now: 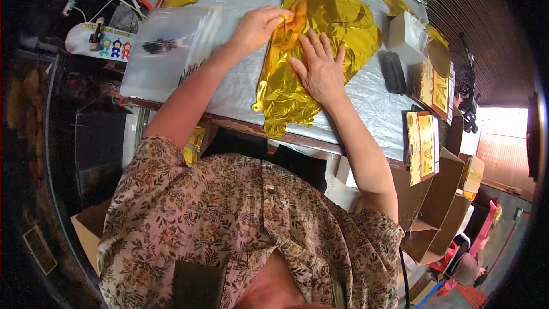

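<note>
Gold foil balloon (297, 80), deflated and crumpled, lies on the silver-covered table (372, 109), its lower end just over the near edge. In the head view the left hand (260, 23) pinches a folded foil tip shut; the right hand (320, 71) presses flat, fingers spread. Clear plastic bags (166, 46) crowd the left; black strips (393, 71) and printed cards (423, 143) line the right edge.
</note>
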A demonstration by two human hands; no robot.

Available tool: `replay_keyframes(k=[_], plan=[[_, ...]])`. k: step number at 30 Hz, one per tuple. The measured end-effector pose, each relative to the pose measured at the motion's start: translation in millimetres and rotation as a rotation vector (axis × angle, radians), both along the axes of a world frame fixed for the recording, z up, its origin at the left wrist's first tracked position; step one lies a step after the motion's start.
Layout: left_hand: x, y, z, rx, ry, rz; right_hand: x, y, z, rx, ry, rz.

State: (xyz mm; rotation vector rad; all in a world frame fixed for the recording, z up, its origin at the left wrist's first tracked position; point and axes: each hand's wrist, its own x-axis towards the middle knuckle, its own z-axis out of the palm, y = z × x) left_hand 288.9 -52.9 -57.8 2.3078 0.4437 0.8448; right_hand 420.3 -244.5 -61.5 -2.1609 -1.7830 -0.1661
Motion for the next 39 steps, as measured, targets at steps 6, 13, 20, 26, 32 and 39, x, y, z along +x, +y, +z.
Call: replay_keyframes(k=[6, 13, 20, 26, 32, 39], plan=[[6, 11, -3, 0.208, -0.042, -0.109, -1, 0, 4, -0.006, 0.008, 0.001], [12, 27, -9, 0.156, -0.023, -0.207, -3, 1, 7, -0.008, 0.006, 0.008], [16, 20, -2, 0.192, -0.002, -0.228, -2, 0, 6, -0.019, -0.004, -0.005], [17, 36, -5, 0.224, 0.085, -0.132, -1, 0, 4, -0.009, -0.009, 0.018], [20, 40, -25, 0.288, 0.178, -0.105, -1, 0, 2, 0.002, -0.009, 0.011], [22, 44, -23, 0.351, 0.161, -0.15, 1, 1, 4, 0.0, 0.001, 0.019]])
